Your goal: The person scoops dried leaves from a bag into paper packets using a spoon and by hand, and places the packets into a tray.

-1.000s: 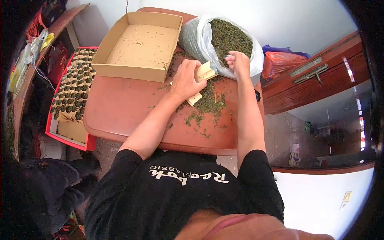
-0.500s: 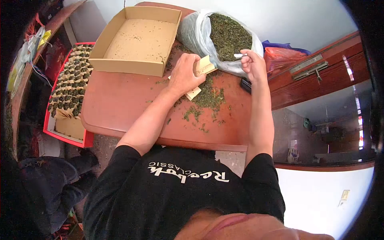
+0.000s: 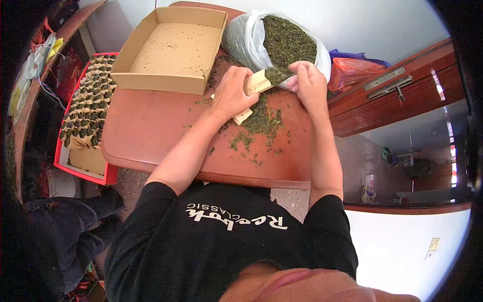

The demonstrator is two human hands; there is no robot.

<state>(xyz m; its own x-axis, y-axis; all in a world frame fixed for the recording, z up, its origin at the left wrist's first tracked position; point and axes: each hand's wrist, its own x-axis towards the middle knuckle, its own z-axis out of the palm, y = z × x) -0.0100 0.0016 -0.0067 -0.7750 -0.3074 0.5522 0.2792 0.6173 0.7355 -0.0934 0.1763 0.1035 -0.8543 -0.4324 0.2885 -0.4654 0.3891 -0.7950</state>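
My left hand [image 3: 233, 94] is closed around a small yellowish paper packet [image 3: 257, 82], its mouth facing right. Under that hand lies another yellowish paper piece [image 3: 243, 117], partly hidden. My right hand [image 3: 310, 86] grips the handle of a scoop, mostly hidden by the fingers. Dark green dried leaves, like tea [image 3: 275, 76], are heaped on the scoop at the packet's mouth. Just behind stands a clear plastic bag [image 3: 255, 38] filled with the same loose leaves [image 3: 291, 44]. Loose leaf bits [image 3: 264, 121] are scattered on the reddish-brown table [image 3: 156, 128] below my hands.
A shallow cardboard box [image 3: 173, 50] with a few crumbs sits at the table's back left. Lower left, a red box [image 3: 111, 173] holds rows of leaf-filled packets [image 3: 88, 108]. An orange plastic bag [image 3: 352, 74] lies right of the leaf bag. Another person's dark-clothed legs [image 3: 70, 221] show at left.
My right hand has moved left and slightly down from the bag's front edge, bringing a leaf-laden scoop to the packet's mouth. My left hand has stayed nearly still with the packet.
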